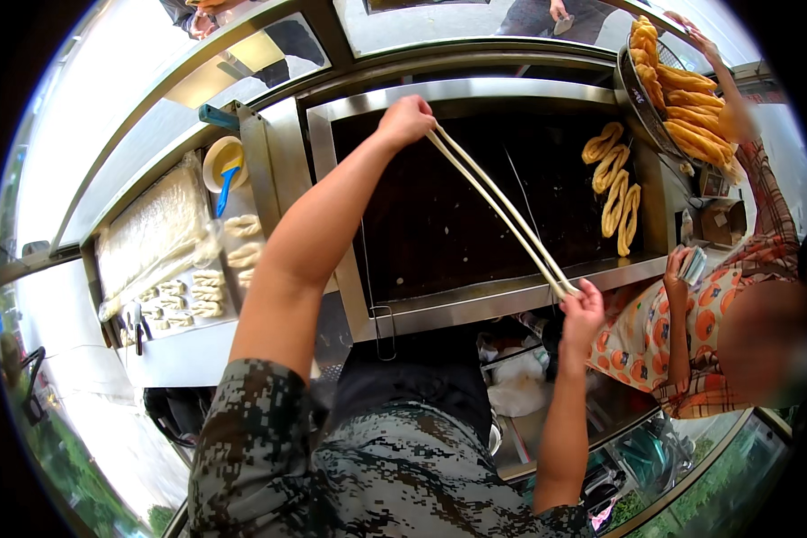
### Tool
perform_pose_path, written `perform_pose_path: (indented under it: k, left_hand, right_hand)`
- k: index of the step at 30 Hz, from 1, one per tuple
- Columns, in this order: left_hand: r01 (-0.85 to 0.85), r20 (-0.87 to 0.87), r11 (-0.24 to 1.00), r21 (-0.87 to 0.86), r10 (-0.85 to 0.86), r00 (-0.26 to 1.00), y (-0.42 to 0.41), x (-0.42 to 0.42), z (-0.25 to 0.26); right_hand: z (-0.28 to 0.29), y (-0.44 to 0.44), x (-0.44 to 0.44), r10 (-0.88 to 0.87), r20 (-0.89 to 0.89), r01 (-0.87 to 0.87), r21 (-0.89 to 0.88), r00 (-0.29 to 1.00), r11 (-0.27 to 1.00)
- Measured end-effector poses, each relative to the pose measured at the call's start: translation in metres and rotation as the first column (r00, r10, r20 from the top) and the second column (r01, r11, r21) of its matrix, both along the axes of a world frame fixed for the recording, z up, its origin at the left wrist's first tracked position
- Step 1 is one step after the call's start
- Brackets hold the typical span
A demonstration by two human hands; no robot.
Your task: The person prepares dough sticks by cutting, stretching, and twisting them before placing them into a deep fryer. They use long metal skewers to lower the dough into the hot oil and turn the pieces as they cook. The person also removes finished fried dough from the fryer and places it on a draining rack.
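Note:
A long double strand of pale raw dough (497,205) is stretched between my two hands, slanting over a wide fryer of dark oil (430,242). My left hand (407,122) grips its upper end near the fryer's far rim. At the near right rim, my right hand (583,308) pinches the lower end. Several folded, golden dough sticks (612,191) float at the fryer's right side. One thin metal rod (521,188) reaches into the oil behind the strand. Another, with a looped wire handle (385,333), rests over the near rim at left.
On the left worktop are shaped dough pieces (205,294), a plastic-covered dough slab (155,232) and a bowl (214,161) with a blue-handled brush (225,191). A basket (635,111) of fried dough sticks (693,107) stands at right. A person in a patterned apron (703,309) holds banknotes (693,265).

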State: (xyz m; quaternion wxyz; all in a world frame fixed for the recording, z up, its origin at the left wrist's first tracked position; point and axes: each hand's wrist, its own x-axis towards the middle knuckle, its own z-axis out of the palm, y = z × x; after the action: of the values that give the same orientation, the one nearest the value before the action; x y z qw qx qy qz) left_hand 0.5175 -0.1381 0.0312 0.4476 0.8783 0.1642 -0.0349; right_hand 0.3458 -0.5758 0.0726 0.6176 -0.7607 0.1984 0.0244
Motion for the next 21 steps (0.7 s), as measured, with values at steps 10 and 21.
perform_pose_path:
  k: [10, 21]
  left_hand:
    - [0.252, 0.033, 0.794, 0.554, -0.323, 0.946, -0.053, 0.010, -0.101]
    - [0.083, 0.393, 0.994, 0.067, -0.103, 0.914, -0.062, -0.055, -0.033]
  right_hand:
    - [-0.118, 0.093, 0.030, 0.235, -0.353, -0.422, -0.703, 0.906, 0.572]
    - [-0.116, 0.078, 0.030, 0.359, -0.278, -0.454, -0.580, 0.891, 0.676]
